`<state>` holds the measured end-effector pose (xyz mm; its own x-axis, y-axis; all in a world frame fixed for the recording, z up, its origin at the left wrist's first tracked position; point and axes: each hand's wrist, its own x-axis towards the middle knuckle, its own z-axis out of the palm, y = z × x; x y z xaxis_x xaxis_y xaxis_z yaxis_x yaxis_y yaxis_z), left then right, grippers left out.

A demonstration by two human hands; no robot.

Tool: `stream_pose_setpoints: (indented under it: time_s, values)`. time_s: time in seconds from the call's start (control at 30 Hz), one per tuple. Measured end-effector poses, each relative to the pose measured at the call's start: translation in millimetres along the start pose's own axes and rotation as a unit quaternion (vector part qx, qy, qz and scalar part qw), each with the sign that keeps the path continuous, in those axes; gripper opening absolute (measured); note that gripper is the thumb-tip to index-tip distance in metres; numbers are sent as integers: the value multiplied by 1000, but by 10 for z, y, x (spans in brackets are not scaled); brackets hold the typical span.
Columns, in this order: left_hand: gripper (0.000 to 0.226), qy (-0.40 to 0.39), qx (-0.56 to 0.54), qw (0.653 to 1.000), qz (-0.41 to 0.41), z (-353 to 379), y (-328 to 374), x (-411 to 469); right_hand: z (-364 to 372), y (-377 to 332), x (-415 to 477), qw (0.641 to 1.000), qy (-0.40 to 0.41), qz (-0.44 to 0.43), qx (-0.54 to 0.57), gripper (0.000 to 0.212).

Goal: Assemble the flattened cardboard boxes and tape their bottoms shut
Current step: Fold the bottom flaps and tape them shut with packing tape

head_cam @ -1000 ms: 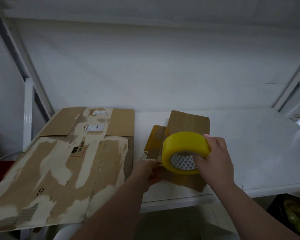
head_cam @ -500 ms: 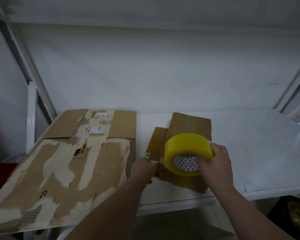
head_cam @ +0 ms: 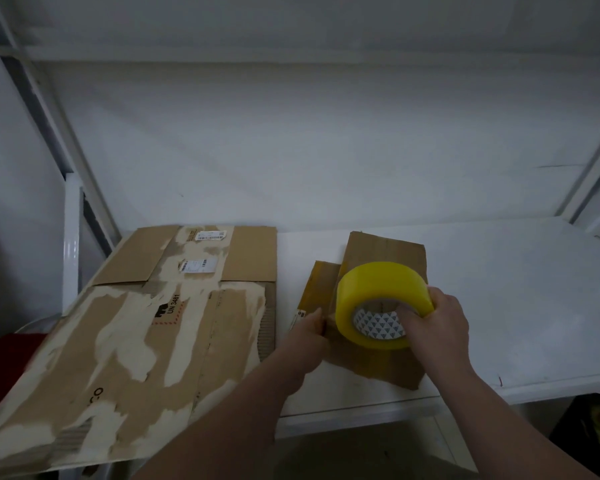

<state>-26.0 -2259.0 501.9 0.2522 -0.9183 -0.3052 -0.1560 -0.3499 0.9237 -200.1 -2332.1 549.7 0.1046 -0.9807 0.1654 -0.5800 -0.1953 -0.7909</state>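
**Left hand edging up to the box, roll barely shifting**

Since a second ago the left hand [head_cam: 309, 337] is sitting a little farther from the table's front edge, now pressing against the left side of the small box [head_cam: 385, 251], where earlier it was lower and more clear of it. The tape roll [head_cam: 374, 289] is drifting only slightly rightward, and the right hand [head_cam: 440, 327] is keeping its grasp.

The right hand's fingers [head_cam: 406, 310] are hooking into the roll's patterned core while the rest of the hand is wrapping the yellow outer band, holding the roll tilted above the small box. That box is lying near the table's [head_cam: 516, 289] front edge, about midway along it, with a side flap [head_cam: 321, 282] sticking out on its left.

The left hand's fingers are curling inward, but the back of the hand is hiding their tips, so I cannot tell whether they are pinching cardboard, tape or nothing. The roll is covering the box's middle. The large flattened box [head_cam: 146, 327] is occupying the table's left end, overhanging the front edge and running out of the picture.
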Motion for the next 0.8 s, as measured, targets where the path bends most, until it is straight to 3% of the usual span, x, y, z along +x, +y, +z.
stream_pose_setpoints:
  time_s: [0.1, 0.17, 0.27, 0.47, 0.6, 0.73, 0.8]
  values:
    - [81, -9, -15, 999, 47, -93, 107, 3, 35, -24, 48, 1000, -2, -1, 3, 36]
    - [74, -15, 19, 995, 95, -135, 219, -27, 60, -49, 62, 1000, 0, -3, -6, 37]
    - [80, -28, 94, 987, 130, -170, 354, -79, 79, -56, 83, 1000, 2, -4, -14, 38]
    - [75, -37, 258, 955, 140, -203, 479, -86, 54, -52, 94, 1000, -4, -2, -29, 42]
    - [61, -25, 283, 948, 142, -213, 433, -28, 45, -34, 99, 999, -7, -14, -32, 42]
    - [69, 0, 296, 943, 152, -152, 388, -25, 37, -23, 95, 999, -7, -17, -25, 38]
    - [61, 35, 287, 944, 157, -94, 371, -28, 40, -14, 94, 999, -4, -23, -27, 37]
